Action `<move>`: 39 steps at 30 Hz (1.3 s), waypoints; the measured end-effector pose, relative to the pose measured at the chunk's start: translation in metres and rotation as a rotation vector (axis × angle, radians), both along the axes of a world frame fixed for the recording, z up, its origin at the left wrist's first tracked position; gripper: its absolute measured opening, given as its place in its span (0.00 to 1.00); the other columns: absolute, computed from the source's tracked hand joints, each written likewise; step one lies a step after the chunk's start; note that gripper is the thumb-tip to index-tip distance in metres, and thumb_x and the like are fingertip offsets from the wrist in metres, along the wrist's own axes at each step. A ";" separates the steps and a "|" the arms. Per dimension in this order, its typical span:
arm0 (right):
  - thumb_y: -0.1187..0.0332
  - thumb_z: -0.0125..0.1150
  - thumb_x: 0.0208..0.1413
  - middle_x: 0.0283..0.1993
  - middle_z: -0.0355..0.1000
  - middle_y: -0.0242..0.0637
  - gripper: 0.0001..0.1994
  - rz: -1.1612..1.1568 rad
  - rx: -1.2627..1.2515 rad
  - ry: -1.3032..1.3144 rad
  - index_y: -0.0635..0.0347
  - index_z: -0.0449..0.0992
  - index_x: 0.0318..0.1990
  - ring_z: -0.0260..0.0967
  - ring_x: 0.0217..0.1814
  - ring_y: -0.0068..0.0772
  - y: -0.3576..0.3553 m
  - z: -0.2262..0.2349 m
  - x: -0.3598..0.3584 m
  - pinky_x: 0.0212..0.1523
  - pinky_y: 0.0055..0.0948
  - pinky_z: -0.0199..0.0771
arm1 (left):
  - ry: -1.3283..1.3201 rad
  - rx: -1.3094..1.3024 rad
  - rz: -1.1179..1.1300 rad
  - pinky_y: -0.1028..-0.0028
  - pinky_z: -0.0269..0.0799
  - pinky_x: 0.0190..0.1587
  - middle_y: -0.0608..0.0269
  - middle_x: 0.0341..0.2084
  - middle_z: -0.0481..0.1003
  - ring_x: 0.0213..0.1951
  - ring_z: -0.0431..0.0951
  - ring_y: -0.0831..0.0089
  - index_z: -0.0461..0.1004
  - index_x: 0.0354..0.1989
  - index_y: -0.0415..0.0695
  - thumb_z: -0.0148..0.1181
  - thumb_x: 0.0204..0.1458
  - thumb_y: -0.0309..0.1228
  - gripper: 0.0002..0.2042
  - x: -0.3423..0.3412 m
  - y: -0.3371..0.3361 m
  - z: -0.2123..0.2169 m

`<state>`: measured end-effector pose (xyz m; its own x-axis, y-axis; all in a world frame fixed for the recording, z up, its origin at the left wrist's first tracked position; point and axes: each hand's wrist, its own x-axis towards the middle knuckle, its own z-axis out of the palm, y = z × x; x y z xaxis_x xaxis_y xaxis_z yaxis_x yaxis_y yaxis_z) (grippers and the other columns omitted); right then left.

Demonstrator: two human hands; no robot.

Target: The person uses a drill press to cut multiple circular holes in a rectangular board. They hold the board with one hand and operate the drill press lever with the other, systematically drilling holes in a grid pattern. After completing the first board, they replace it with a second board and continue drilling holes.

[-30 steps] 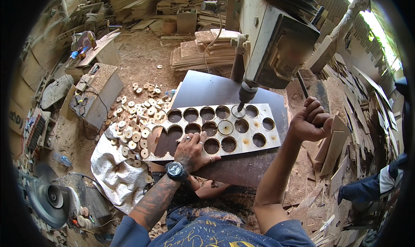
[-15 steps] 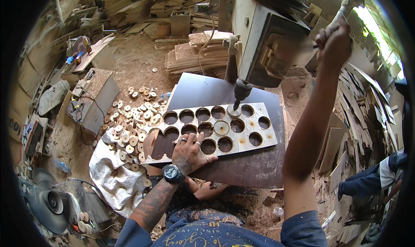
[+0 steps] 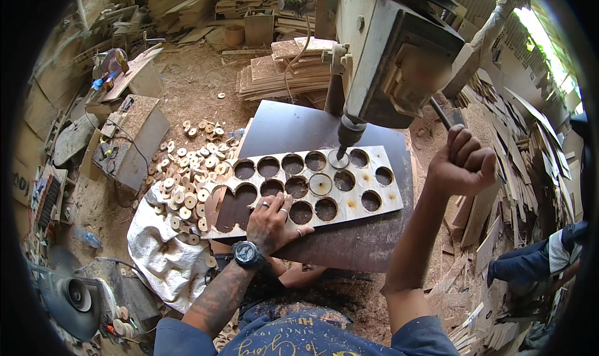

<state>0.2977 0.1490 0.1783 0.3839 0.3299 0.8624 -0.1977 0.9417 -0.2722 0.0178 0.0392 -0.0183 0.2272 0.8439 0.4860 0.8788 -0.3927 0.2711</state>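
One holed board [image 3: 311, 198] on one dark table [image 3: 349, 247], beneath one drill [image 3: 350, 131], long axis left to right (right end angled away); two hands, left hand [image 3: 269, 224] spread on board, right hand [image 3: 465, 163] curled round one lever [image 3: 440, 113].

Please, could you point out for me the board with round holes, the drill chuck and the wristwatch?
Board with round holes [image 3: 353, 198]: head view, on bare wood between holes.
Drill chuck [image 3: 350, 131]: head view, on its dark body.
Wristwatch [image 3: 246, 252]: head view, on its face.
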 end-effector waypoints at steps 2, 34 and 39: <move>0.56 0.44 0.66 0.12 0.39 0.25 0.25 0.067 -0.006 0.115 0.46 0.47 0.15 0.30 0.17 0.23 -0.001 -0.006 -0.002 0.26 0.31 0.43 | 0.010 -0.020 0.008 0.60 0.75 0.55 0.50 0.50 0.77 0.52 0.76 0.55 0.78 0.51 0.36 0.73 0.38 0.64 0.43 0.003 -0.001 0.000; 0.50 0.64 0.60 0.39 0.74 0.24 0.15 -0.010 -0.755 -0.353 0.44 0.77 0.49 0.73 0.34 0.23 0.273 0.178 0.097 0.27 0.27 0.71 | 0.272 -0.061 0.390 0.57 0.66 0.48 0.57 0.41 0.68 0.45 0.70 0.57 0.80 0.51 0.47 0.79 0.25 0.61 0.42 -0.267 -0.074 0.042; 0.48 0.64 0.59 0.39 0.75 0.23 0.17 -0.070 -0.772 -0.353 0.43 0.79 0.49 0.71 0.32 0.20 0.265 0.181 0.086 0.27 0.24 0.70 | 0.195 -0.137 0.225 0.58 0.65 0.50 0.57 0.44 0.71 0.46 0.72 0.59 0.80 0.53 0.49 0.76 0.27 0.66 0.44 -0.211 -0.045 0.035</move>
